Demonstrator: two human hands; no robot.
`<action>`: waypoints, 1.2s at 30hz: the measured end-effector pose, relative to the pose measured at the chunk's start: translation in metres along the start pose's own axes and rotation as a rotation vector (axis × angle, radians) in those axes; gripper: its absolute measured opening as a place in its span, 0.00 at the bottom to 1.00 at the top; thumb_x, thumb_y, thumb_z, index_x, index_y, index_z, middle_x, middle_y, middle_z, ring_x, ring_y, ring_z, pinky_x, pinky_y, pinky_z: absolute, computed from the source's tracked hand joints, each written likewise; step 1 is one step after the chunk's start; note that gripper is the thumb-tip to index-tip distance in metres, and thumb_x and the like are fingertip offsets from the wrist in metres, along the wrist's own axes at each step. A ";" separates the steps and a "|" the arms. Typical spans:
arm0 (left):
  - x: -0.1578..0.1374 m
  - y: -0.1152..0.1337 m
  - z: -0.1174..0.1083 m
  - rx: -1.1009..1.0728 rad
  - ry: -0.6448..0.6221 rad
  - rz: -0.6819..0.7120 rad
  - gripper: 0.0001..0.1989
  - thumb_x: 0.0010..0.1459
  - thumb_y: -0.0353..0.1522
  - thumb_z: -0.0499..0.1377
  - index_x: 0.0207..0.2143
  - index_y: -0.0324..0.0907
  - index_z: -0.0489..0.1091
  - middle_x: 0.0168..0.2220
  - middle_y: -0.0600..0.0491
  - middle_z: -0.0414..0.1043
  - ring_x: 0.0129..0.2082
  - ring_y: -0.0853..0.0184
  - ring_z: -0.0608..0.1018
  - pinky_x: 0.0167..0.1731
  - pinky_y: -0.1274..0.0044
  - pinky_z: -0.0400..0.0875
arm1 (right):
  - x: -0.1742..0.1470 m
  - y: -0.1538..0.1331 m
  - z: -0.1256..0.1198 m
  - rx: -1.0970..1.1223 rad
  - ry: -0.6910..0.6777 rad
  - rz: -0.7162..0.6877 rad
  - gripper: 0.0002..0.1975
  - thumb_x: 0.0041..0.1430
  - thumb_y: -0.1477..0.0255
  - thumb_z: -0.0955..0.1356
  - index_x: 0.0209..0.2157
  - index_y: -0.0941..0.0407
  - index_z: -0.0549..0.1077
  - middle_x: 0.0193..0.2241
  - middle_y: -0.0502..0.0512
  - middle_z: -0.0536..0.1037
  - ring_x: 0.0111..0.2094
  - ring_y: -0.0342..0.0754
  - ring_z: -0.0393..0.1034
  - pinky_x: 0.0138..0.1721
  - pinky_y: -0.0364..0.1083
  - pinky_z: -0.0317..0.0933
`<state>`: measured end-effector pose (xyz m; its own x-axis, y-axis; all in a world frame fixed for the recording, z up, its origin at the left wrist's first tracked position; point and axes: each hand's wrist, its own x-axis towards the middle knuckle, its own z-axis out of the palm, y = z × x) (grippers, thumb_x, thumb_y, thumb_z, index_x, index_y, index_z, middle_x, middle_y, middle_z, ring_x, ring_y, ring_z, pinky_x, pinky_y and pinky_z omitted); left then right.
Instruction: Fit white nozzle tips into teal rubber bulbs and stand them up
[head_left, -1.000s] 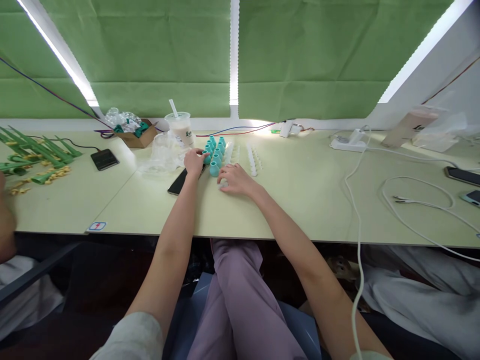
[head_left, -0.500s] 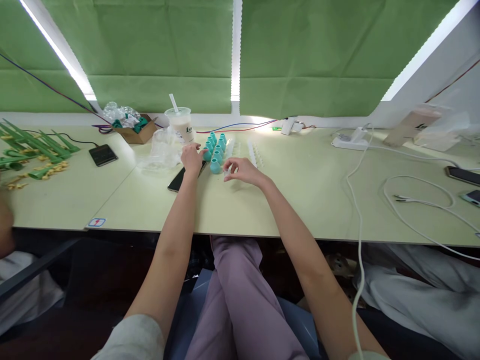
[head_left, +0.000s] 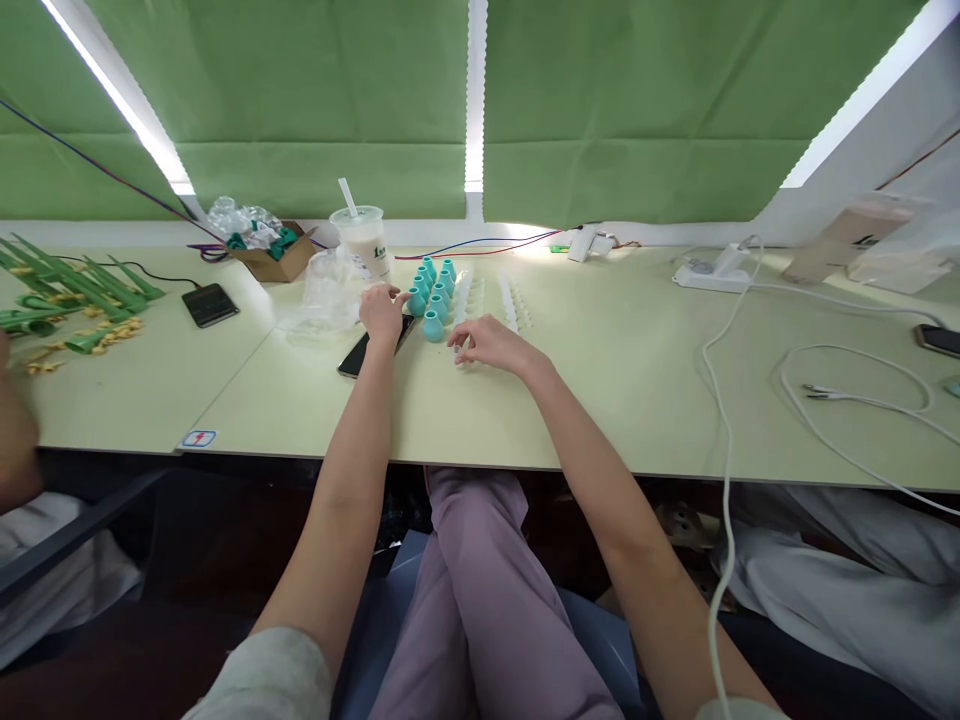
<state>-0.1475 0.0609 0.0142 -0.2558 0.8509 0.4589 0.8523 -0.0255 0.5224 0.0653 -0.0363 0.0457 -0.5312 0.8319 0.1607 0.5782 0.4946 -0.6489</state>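
Observation:
Several small teal vase-shaped pieces (head_left: 433, 326) stand upright in two rows on the table. My left hand (head_left: 382, 312) is beside the left row, its thumb and forefinger apart at the nearest vase there; whether they touch it I cannot tell. Under that wrist lies a black phone (head_left: 354, 358). My right hand (head_left: 491, 343), just right of the front vase, pinches a small white piece (head_left: 457, 355) between thumb and fingertips, low over the table. Behind this hand are white strips (head_left: 510, 303) with small translucent bits along them.
A drink cup with a straw (head_left: 365, 240) and a crumpled plastic bag (head_left: 330, 292) stand behind my left hand. Farther left are a cardboard box (head_left: 274, 265), another phone (head_left: 210, 305) and green artificial stems (head_left: 97, 300). White cables (head_left: 720, 400) and a power strip (head_left: 711, 277) occupy the right.
The view has shifted slightly. My right hand has tilted a little, with the white piece still in its fingertips and lower. My left hand stays by the vases.

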 end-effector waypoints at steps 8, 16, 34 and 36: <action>-0.001 0.002 -0.003 0.005 -0.001 -0.017 0.09 0.58 0.37 0.56 0.36 0.44 0.72 0.42 0.48 0.76 0.48 0.57 0.70 0.46 0.68 0.63 | 0.004 0.003 0.009 -0.455 0.116 -0.101 0.10 0.50 0.67 0.74 0.33 0.55 0.76 0.40 0.57 0.74 0.46 0.53 0.65 0.36 0.47 0.59; -0.002 0.005 -0.004 0.025 -0.006 -0.020 0.11 0.60 0.38 0.54 0.37 0.43 0.73 0.43 0.47 0.75 0.48 0.57 0.70 0.46 0.69 0.63 | 0.004 0.006 0.008 -0.590 0.133 -0.073 0.12 0.53 0.63 0.73 0.36 0.55 0.76 0.42 0.58 0.72 0.46 0.54 0.63 0.40 0.50 0.59; -0.001 0.005 -0.003 -0.004 0.026 -0.018 0.14 0.61 0.40 0.53 0.34 0.42 0.73 0.41 0.45 0.75 0.46 0.56 0.72 0.46 0.68 0.64 | 0.005 0.013 -0.003 -0.414 0.324 -0.106 0.10 0.57 0.62 0.69 0.37 0.54 0.74 0.34 0.53 0.73 0.40 0.50 0.67 0.36 0.46 0.56; -0.001 0.005 -0.003 -0.016 0.049 -0.018 0.15 0.62 0.41 0.51 0.34 0.42 0.73 0.40 0.45 0.75 0.46 0.55 0.72 0.46 0.67 0.64 | 0.005 0.018 -0.007 -0.361 0.413 -0.089 0.08 0.59 0.65 0.66 0.37 0.53 0.73 0.34 0.53 0.73 0.39 0.49 0.67 0.37 0.46 0.56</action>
<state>-0.1440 0.0583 0.0189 -0.2934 0.8248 0.4833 0.8400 -0.0189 0.5422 0.0769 -0.0213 0.0402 -0.3424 0.7765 0.5289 0.7564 0.5618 -0.3350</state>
